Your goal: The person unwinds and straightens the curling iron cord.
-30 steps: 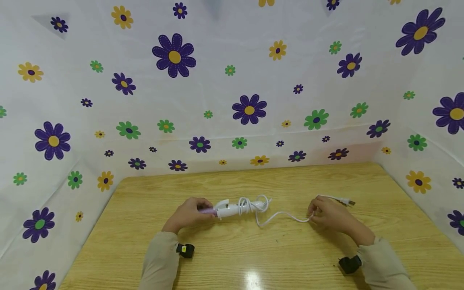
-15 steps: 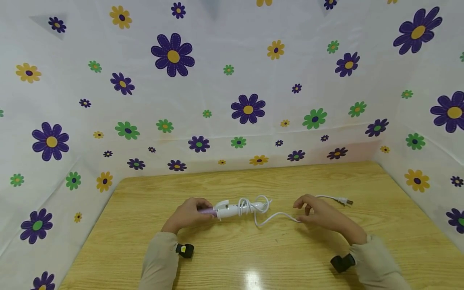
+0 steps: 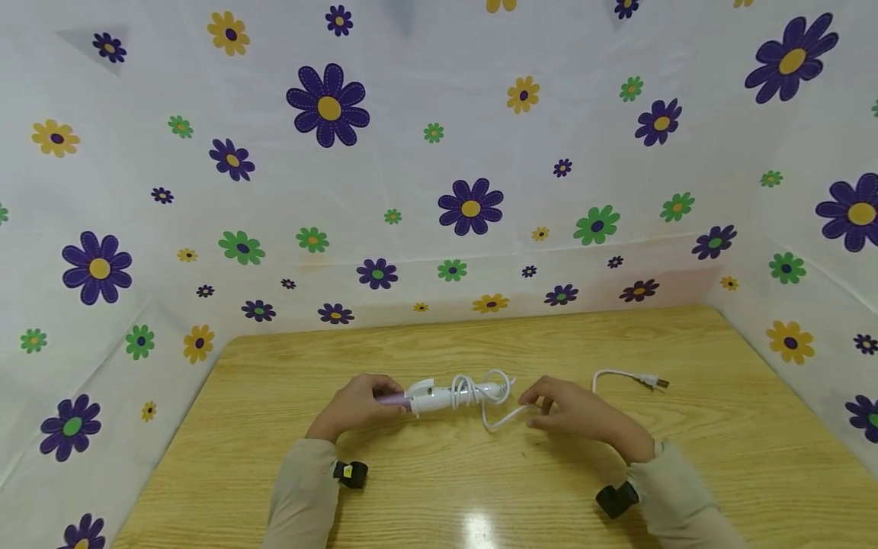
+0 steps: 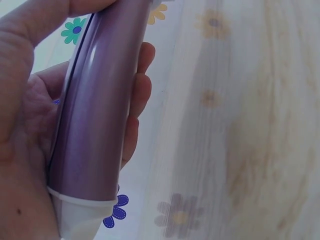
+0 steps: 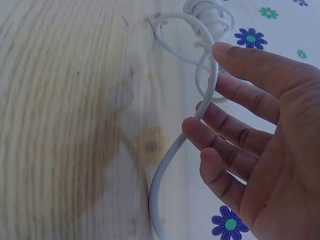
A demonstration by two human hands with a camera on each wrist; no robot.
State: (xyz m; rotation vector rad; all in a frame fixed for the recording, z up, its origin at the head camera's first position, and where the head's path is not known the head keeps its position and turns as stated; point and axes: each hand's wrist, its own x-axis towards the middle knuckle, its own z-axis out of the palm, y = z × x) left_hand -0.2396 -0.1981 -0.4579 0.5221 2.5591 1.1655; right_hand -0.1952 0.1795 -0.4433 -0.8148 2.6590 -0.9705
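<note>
A curling iron lies across the table's middle, its white handle (image 3: 434, 398) toward the right and its purple barrel (image 4: 97, 110) toward the left. My left hand (image 3: 362, 404) grips the barrel, fingers curled behind it; the barrel's white tip (image 4: 80, 217) shows in the left wrist view. A white cord (image 3: 469, 390) is looped loosely around the handle. My right hand (image 3: 579, 412) is beside the free stretch of cord, fingers loosely spread. In the right wrist view the cord passes against the fingertips (image 5: 192, 127), with the thumb near it and not clearly pinching.
The cord's two-prong plug (image 3: 652, 381) lies on the wooden table (image 3: 439, 488) at the right, past my right hand. A white flower-print cloth (image 3: 405, 168) stands behind the table and along both sides. Black wrist cameras (image 3: 353, 474) sit on both wrists.
My right hand has let its hold on the cord loosen and moved left along it toward the handle, leaving the plug behind. My left hand and the curling iron have stayed put.
</note>
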